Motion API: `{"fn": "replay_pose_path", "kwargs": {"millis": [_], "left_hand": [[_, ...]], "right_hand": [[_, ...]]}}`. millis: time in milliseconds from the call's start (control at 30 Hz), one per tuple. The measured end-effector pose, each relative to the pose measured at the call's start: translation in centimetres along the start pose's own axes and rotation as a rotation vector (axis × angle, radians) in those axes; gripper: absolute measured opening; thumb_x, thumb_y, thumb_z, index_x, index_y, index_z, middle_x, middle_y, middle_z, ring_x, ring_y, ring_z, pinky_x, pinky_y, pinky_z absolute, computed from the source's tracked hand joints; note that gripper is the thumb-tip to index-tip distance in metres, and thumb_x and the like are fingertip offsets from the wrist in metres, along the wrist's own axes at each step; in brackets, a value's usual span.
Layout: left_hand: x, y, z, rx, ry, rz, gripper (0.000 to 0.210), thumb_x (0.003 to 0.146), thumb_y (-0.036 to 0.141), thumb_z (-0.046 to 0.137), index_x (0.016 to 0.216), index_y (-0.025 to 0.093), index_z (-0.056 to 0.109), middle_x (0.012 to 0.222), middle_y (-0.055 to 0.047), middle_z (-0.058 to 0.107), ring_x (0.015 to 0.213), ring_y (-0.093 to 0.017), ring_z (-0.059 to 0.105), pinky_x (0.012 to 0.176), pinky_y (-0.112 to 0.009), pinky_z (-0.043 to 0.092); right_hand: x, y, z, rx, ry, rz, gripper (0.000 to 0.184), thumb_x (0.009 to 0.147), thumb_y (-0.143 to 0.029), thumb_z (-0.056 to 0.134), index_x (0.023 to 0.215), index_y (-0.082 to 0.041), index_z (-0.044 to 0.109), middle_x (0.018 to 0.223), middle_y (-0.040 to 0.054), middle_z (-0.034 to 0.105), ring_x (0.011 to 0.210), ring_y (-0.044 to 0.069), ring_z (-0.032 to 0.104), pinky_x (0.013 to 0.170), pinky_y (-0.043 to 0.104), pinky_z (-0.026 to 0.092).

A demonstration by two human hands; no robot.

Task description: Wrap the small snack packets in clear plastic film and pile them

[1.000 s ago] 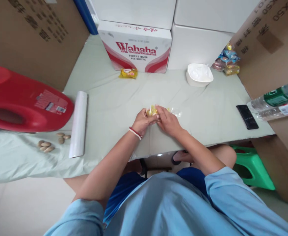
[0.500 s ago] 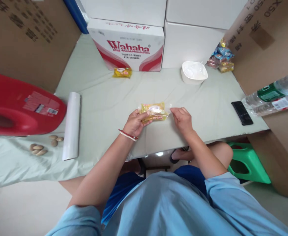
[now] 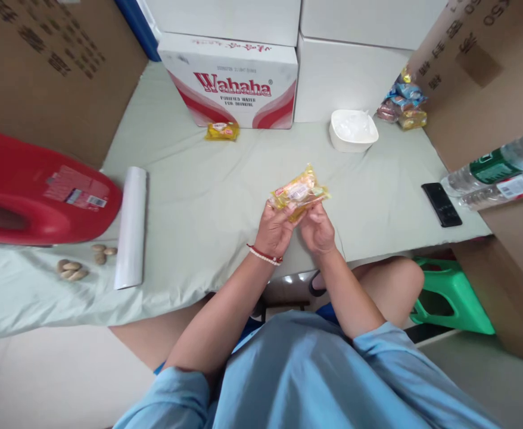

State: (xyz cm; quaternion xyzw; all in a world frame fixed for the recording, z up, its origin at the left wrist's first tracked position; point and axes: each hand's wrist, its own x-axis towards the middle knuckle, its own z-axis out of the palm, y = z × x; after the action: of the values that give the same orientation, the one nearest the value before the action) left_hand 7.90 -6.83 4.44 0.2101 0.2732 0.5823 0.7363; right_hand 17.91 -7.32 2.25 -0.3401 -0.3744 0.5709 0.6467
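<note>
A yellow plastic-wrapped snack packet [image 3: 299,189] is held tilted above the table's near part. My left hand [image 3: 278,229] grips its lower left side, with the thumb lying on top of the wrapper. From below and the right, my right hand [image 3: 317,228] is closed on the packet's lower right part; some of its fingers are hidden. A similar yellow packet [image 3: 222,131] lies farther off, in front of the Wahaha carton [image 3: 239,89].
A white bowl [image 3: 354,143] with clear plastic in it stands far right, near bagged snacks [image 3: 405,104]. At right are a black phone [image 3: 441,204] and plastic bottles [image 3: 494,170]. Left are a white roll [image 3: 130,232], a red jug [image 3: 42,187] and several brown stone-like pieces [image 3: 72,271].
My left hand has moved right and tilted the packet up on its right side. My right hand has moved left and now grips the packet from below.
</note>
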Motion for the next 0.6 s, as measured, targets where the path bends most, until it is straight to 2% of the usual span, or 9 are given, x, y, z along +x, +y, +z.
{"fn": "replay_pose_path", "kwargs": {"millis": [133, 233, 333, 400, 467, 533, 600], "left_hand": [[-0.4, -0.5, 0.5, 0.039, 0.006, 0.079, 0.057, 0.066, 0.024, 0.095, 0.11, 0.024, 0.057, 0.114, -0.002, 0.071, 0.108, -0.018, 0.068, 0.101, -0.034, 0.052], [-0.6, -1.0, -0.2, 0.098, -0.004, 0.103, 0.05, 0.069, 0.023, 0.088, 0.108, 0.024, 0.057, 0.112, 0.0, 0.069, 0.108, -0.017, 0.065, 0.104, -0.033, 0.047], [-0.5, -1.4, -1.6, 0.218, 0.003, 0.125, 0.038, 0.071, 0.027, 0.075, 0.107, 0.023, 0.061, 0.111, -0.001, 0.068, 0.11, -0.021, 0.062, 0.105, -0.035, 0.046], [-0.2, -1.4, -2.5, 0.382, 0.024, 0.143, 0.034, 0.075, 0.029, 0.066, 0.109, 0.023, 0.065, 0.111, -0.003, 0.068, 0.114, -0.024, 0.06, 0.106, -0.039, 0.046], [0.2, -1.1, -3.4, 0.646, 0.05, 0.197, 0.036, 0.077, 0.026, 0.061, 0.112, 0.025, 0.069, 0.117, -0.004, 0.067, 0.123, -0.027, 0.055, 0.113, -0.043, 0.043], [0.6, -0.7, -4.0, 0.937, 0.065, 0.284, 0.039, 0.075, 0.02, 0.06, 0.112, 0.026, 0.072, 0.132, -0.005, 0.063, 0.135, -0.029, 0.047, 0.123, -0.046, 0.034], [1.0, -0.3, -4.4, 1.117, 0.043, 0.324, 0.043, 0.073, 0.015, 0.06, 0.112, 0.026, 0.074, 0.148, -0.007, 0.053, 0.142, -0.03, 0.041, 0.127, -0.05, 0.029]], "right_hand": [[0.0, -0.6, 0.6, 0.092, 0.08, 0.037, 0.07, 0.066, -0.059, 0.092, 0.123, -0.031, 0.063, 0.119, 0.0036, 0.076, 0.124, 0.027, 0.067, 0.114, 0.045, 0.051], [0.3, -0.5, 0.5, 0.103, 0.133, 0.081, 0.066, 0.066, -0.054, 0.094, 0.119, -0.03, 0.064, 0.114, 0.0022, 0.077, 0.12, 0.026, 0.07, 0.109, 0.044, 0.055], [0.5, -0.8, -0.1, 0.144, 0.11, 0.15, 0.058, 0.07, -0.05, 0.093, 0.116, -0.03, 0.066, 0.114, 0.001, 0.078, 0.118, 0.026, 0.071, 0.105, 0.044, 0.059], [0.5, -1.2, -0.7, 0.191, 0.065, 0.227, 0.053, 0.072, -0.044, 0.093, 0.116, -0.03, 0.066, 0.113, -0.0001, 0.078, 0.115, 0.025, 0.072, 0.098, 0.044, 0.062], [0.6, -1.5, -1.5, 0.243, 0.019, 0.311, 0.051, 0.073, -0.039, 0.092, 0.116, -0.03, 0.066, 0.112, -0.0007, 0.079, 0.11, 0.025, 0.074, 0.089, 0.042, 0.065], [0.6, -1.6, -2.2, 0.29, 0.006, 0.376, 0.047, 0.075, -0.038, 0.091, 0.114, -0.029, 0.066, 0.112, -0.0006, 0.079, 0.106, 0.024, 0.075, 0.083, 0.041, 0.067], [0.6, -1.5, -2.9, 0.321, 0.03, 0.398, 0.042, 0.079, -0.038, 0.089, 0.113, -0.029, 0.067, 0.111, -0.0007, 0.08, 0.104, 0.023, 0.076, 0.083, 0.04, 0.067]]}}
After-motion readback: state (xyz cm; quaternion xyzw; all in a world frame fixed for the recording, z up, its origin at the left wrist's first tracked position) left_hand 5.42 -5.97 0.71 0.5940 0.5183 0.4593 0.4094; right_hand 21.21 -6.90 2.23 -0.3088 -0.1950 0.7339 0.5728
